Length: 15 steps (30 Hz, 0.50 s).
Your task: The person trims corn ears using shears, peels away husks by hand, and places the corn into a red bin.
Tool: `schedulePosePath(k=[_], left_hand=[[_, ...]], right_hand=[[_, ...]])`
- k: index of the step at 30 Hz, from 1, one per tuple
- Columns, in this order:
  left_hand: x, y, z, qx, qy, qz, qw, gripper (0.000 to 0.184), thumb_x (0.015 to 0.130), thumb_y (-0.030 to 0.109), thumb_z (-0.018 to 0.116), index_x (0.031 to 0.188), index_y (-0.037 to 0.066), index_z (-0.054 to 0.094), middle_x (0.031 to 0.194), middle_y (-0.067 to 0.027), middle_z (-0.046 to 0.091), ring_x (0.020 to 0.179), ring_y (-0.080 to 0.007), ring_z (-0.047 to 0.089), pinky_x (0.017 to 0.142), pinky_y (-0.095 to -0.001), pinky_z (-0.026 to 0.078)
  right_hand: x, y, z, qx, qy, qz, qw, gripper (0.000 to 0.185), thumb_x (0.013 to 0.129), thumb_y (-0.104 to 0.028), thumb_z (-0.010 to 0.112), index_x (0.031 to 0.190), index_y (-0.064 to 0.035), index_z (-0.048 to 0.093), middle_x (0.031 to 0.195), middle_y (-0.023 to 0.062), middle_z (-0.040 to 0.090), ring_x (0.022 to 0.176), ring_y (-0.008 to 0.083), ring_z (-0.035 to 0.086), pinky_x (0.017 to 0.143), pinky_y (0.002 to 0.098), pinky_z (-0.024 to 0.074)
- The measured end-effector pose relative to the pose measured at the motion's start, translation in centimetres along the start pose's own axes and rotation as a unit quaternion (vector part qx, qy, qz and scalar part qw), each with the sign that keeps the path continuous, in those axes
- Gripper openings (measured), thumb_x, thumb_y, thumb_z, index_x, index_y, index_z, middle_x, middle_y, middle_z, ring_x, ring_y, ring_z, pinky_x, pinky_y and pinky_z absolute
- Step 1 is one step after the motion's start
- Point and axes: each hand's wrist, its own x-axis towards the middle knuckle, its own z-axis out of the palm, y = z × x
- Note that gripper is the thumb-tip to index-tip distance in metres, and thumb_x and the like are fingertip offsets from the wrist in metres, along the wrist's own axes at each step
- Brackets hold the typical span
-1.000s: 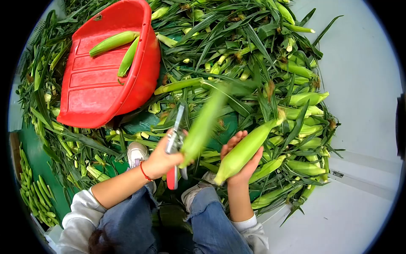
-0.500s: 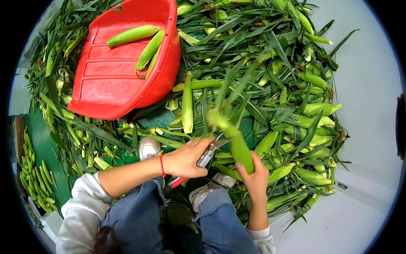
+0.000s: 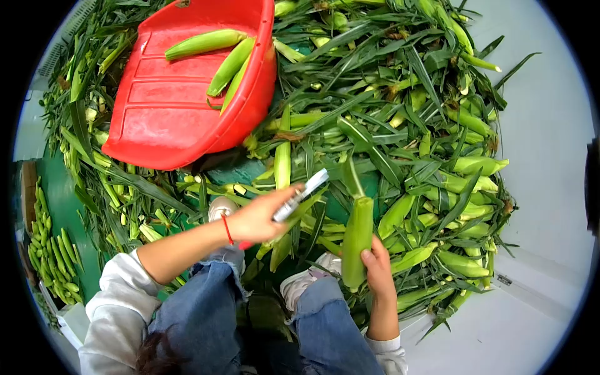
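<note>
My left hand, with a red cord at the wrist, is closed round pruning shears with a red grip end. Their blades point up to the right, apart from the corn and blurred by motion. In my right hand is an ear of corn in its green husk, held nearly upright with the thumb across its side. A long leaf rises at its top end. Between and beyond my hands lie loose husk leaves and another ear of corn.
A red plastic scoop-like tub with several ears of corn sits at upper left. A big heap of unhusked corn and leaves spreads along the right against a pale wall. More corn lies piled at far left on the green floor.
The shears have come off the top of the ear and moved left with my left hand. The ear has turned more upright in my right hand.
</note>
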Motion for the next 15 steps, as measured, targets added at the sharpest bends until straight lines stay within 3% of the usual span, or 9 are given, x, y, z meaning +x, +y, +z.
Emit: schedulePosePath(k=[2,3,4,5,6,9,11,13,15], left_hand=[[-0.2,1.4,1.3,-0.122,-0.088,-0.018,0.988,0.079,0.072,0.006,0.057,0.142,0.010,0.020,0.107,-0.0098,0.053,0.092,-0.0186,0.052,0.079,-0.0294,0.044],[-0.4,2.1,1.6,-0.153,-0.132,-0.047,0.978,0.086,0.069,-0.001,0.055,0.144,0.009,0.014,0.117,-0.0088,0.046,0.109,-0.0185,0.045,0.093,-0.0280,0.037],[-0.5,2.4,2.0,-0.168,-0.140,-0.018,0.976,0.087,0.069,-0.001,0.055,0.145,0.009,0.013,0.118,-0.0087,0.045,0.111,-0.0189,0.044,0.094,-0.0287,0.037],[-0.6,2.6,2.4,-0.183,-0.148,0.011,0.972,0.088,0.069,-0.001,0.055,0.145,0.009,0.012,0.119,-0.0087,0.045,0.112,-0.0194,0.044,0.094,-0.0294,0.037],[-0.5,3.4,2.5,-0.169,-0.136,0.019,0.976,0.084,0.068,-0.001,0.056,0.143,0.008,0.018,0.117,-0.0113,0.048,0.110,-0.0214,0.047,0.092,-0.0313,0.040],[1.3,3.6,2.8,-0.014,0.023,0.103,0.994,0.075,0.068,0.000,0.056,0.137,0.006,0.029,0.107,-0.0139,0.054,0.100,-0.0243,0.055,0.086,-0.0334,0.044],[2.4,4.2,2.5,0.048,0.123,0.133,0.982,0.064,0.069,0.002,0.055,0.130,0.004,0.037,0.091,-0.0131,0.059,0.083,-0.0274,0.061,0.075,-0.0349,0.048],[2.6,4.7,2.7,0.010,0.136,0.083,0.987,0.060,0.071,0.003,0.056,0.129,0.005,0.039,0.085,-0.0101,0.059,0.076,-0.0228,0.060,0.070,-0.0330,0.048],[3.0,4.6,2.0,-0.005,0.166,-0.034,0.985,0.055,0.072,0.004,0.057,0.125,0.006,0.042,0.077,-0.0061,0.056,0.068,-0.0176,0.056,0.063,-0.0318,0.047]], right_hand=[[1.2,1.7,0.3,0.056,-0.007,0.027,0.998,0.052,0.086,-0.035,0.053,0.124,0.0011,0.047,0.107,0.0144,0.060,0.092,0.0232,0.061,0.082,0.0318,0.0462],[1.4,2.4,0.5,0.083,-0.009,0.044,0.996,0.053,0.088,-0.036,0.050,0.126,0.0013,0.045,0.107,0.0149,0.060,0.091,0.0236,0.061,0.082,0.0317,0.0464],[1.7,0.6,2.1,0.145,-0.002,0.076,0.987,0.055,0.088,-0.040,0.040,0.120,0.0039,0.047,0.094,0.0174,0.061,0.080,0.0252,0.062,0.074,0.0341,0.0513],[2.0,0.2,2.2,0.150,-0.031,0.094,0.984,0.056,0.088,-0.043,0.038,0.119,0.0033,0.047,0.091,0.0174,0.061,0.077,0.0252,0.062,0.071,0.0343,0.0516],[2.2,0.1,2.4,0.156,-0.062,0.112,0.980,0.058,0.088,-0.045,0.035,0.118,0.0027,0.047,0.088,0.0174,0.061,0.074,0.0252,0.062,0.069,0.0346,0.0519],[2.9,-0.6,2.8,0.201,-0.119,0.157,0.960,0.059,0.089,-0.051,0.030,0.114,-0.0009,0.049,0.083,0.0155,0.062,0.069,0.0243,0.062,0.063,0.0353,0.0517],[3.6,-1.3,2.6,0.218,-0.127,0.157,0.955,0.060,0.089,-0.053,0.028,0.112,-0.0024,0.051,0.083,0.0148,0.062,0.067,0.0240,0.062,0.062,0.0354,0.0515],[4.2,-2.0,2.5,0.216,-0.123,0.132,0.960,0.061,0.090,-0.053,0.025,0.110,-0.0023,0.052,0.083,0.0153,0.062,0.067,0.0244,0.062,0.062,0.0352,0.0514],[4.2,-2.5,2.5,0.191,-0.101,0.136,0.967,0.065,0.086,-0.059,0.029,0.109,-0.0011,0.049,0.078,0.0184,0.060,0.065,0.0258,0.061,0.059,0.0353,0.0517]])
